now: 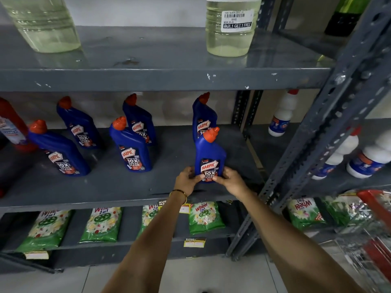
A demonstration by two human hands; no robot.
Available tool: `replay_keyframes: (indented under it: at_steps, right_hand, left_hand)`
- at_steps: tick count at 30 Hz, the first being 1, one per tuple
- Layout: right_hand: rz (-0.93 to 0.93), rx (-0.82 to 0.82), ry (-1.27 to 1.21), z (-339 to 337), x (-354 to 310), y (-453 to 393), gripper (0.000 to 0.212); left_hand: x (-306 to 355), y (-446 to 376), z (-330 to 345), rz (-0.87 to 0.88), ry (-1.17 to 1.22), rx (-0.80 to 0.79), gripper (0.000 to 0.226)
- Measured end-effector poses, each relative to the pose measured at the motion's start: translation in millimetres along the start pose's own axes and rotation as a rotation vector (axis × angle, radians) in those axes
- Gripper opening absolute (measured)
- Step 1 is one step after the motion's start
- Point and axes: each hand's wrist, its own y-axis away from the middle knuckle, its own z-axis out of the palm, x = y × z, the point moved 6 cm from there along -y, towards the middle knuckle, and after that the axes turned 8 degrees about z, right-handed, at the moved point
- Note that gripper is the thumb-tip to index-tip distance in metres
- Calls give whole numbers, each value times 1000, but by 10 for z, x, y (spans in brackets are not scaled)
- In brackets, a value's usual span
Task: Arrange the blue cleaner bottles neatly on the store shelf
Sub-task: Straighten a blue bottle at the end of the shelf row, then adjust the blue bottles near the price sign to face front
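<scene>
Several blue cleaner bottles with orange-red caps stand upright on the grey middle shelf [118,187]. One blue bottle [209,153] stands near the shelf's front right, held at its base by both hands. My left hand [187,179] grips its left side and my right hand [229,179] its right side. Another blue bottle [203,115] stands directly behind it. Two pairs stand further left: a front bottle [131,146] with one behind [140,121], and a front bottle [60,153] with one behind [79,125].
A red bottle [11,125] stands at the shelf's left end. Clear bottles of pale liquid [230,28] sit on the upper shelf. Green detergent packs [206,216] lie below. White bottles [282,115] fill the neighbouring rack past a slanted steel upright [330,127]. A wire basket [372,240] is at right.
</scene>
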Motion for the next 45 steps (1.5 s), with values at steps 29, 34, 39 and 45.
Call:
replay_keyframes:
  at_steps: [29,34,39,45]
  right_hand:
    - [-12,19,9,-35,39,253,40]
    - [38,125,-135,-22,119,296,50]
    - [91,493,-47,53,134,483,36]
    - [166,816,-172,562,-19,774,27]
  left_hand:
    - [31,200,19,18,-162,-72,48]
    - [-53,274,-131,-26,-147,-33,60]
    - [-174,293,-481,-43,-119,7,57]
    - [-384,318,-1202,-39,-138,-6,54]
